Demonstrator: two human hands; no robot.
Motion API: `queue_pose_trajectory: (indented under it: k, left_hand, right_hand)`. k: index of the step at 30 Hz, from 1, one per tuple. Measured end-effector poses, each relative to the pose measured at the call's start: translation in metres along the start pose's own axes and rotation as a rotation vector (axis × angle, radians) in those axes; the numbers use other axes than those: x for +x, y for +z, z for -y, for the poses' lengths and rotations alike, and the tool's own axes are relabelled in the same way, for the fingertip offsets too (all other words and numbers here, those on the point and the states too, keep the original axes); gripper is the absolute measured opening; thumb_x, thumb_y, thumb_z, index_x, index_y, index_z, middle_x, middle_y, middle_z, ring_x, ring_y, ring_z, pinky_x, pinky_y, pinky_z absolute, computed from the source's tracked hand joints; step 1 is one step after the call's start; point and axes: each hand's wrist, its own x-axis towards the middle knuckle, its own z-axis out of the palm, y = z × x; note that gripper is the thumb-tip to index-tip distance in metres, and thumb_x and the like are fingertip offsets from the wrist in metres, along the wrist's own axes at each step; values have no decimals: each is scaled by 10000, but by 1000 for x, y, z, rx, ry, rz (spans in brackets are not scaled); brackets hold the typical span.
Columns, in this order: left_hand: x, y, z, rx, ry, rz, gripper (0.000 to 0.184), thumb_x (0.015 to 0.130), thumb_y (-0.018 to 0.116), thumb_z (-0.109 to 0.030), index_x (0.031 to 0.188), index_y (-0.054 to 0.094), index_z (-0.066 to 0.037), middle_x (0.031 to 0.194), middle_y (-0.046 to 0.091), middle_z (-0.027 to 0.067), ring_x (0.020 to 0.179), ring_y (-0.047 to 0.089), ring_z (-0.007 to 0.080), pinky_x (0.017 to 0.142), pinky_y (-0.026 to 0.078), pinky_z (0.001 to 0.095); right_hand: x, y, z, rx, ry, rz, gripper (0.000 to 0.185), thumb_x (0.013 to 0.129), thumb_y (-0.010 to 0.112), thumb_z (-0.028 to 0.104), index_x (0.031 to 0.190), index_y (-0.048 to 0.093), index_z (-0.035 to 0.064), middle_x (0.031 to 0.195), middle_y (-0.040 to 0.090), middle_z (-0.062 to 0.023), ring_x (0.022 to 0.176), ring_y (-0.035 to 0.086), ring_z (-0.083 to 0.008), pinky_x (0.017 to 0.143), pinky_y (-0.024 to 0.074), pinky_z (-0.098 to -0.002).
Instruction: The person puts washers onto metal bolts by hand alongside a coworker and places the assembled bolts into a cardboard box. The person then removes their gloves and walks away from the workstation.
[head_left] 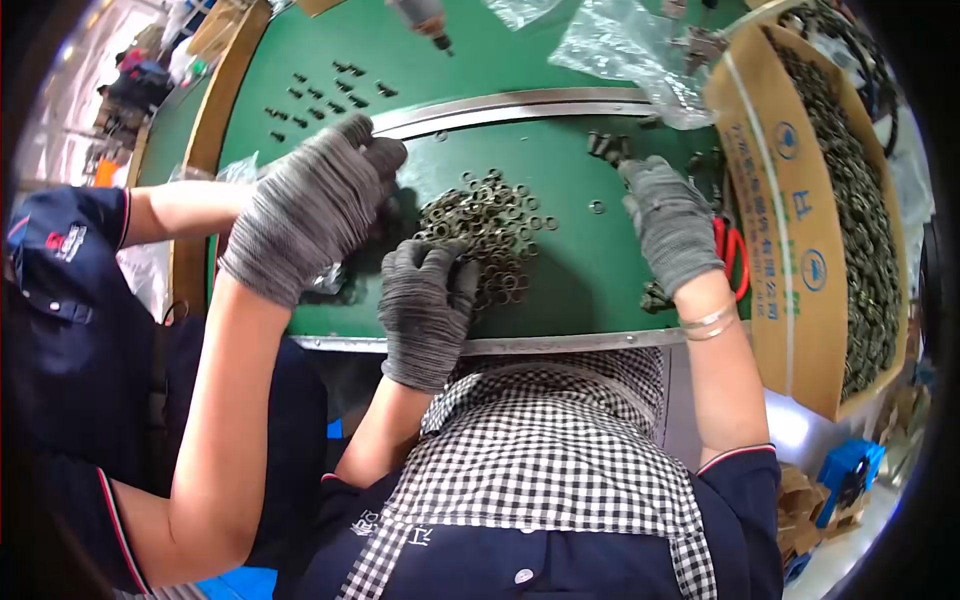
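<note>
My left hand (425,312), in a grey knitted glove, is at the near left edge of a pile of small metal rings (487,225). Its fingers curl down against the pile, and whatever is between the fingertips is hidden. Out to the right, my right hand (668,222), gloved the same way, is closed around several dark bolts (608,147) that stick out past its fingertips. A single ring (597,207) lies on the green tabletop between the pile and this hand. Red-handled pliers or cutters (735,255) lie just beside my right wrist.
A co-worker's gloved hand (315,205) reaches in from the left. Dark bolts (335,95) stand in rows behind it. A metal rail (510,105) crosses the table. A power driver tip (440,38) hangs above. Plastic bags (625,55) and a carton (765,220) of metal parts occupy the right.
</note>
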Motion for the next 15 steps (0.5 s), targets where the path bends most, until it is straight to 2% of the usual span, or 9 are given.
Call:
queue_pose_trajectory:
  k: [2,4,7,8,12,15]
  left_hand:
    - [-1,-2,-2,-23,-29,6,235,810,724,-199,1022,709,-99,966,593,125,944,557,303,815,472,414]
    - [0,3,-1,-25,14,-25,249,804,730,-221,1028,716,-112,960,593,117,943,557,301,822,476,415]
    - [13,6,-7,85,59,26,268,789,739,-234,1038,723,-139,969,597,110,953,560,294,828,479,406]
    - [20,4,-13,117,32,86,278,780,736,-220,1056,728,-179,983,613,98,949,568,289,834,490,401]
    - [33,6,-5,231,221,189,272,784,715,-182,1052,734,-225,997,643,78,941,585,290,854,508,403]
    - [36,9,1,279,271,239,262,776,720,-183,1037,739,-202,1014,650,85,968,592,288,865,507,401]
  right_hand:
    - [-4,3,7,23,9,46,318,773,686,63,1083,613,68,1003,609,-163,902,624,-350,809,518,-428]
    - [-9,6,6,119,-48,4,283,782,684,70,1053,605,61,973,612,-160,893,624,-346,797,515,-423]
    - [-13,4,9,201,-60,-74,229,788,687,82,994,592,48,927,614,-156,869,620,-339,771,504,-415]
    - [-13,9,8,236,-75,-126,219,791,686,82,987,595,46,925,614,-156,862,618,-339,769,503,-411]
    - [-19,2,11,423,-95,-258,178,825,666,105,981,599,53,920,621,-152,857,624,-339,760,505,-423]
    - [-25,-1,17,537,-67,-256,163,816,670,80,956,599,40,899,617,-149,860,615,-336,774,495,-402]
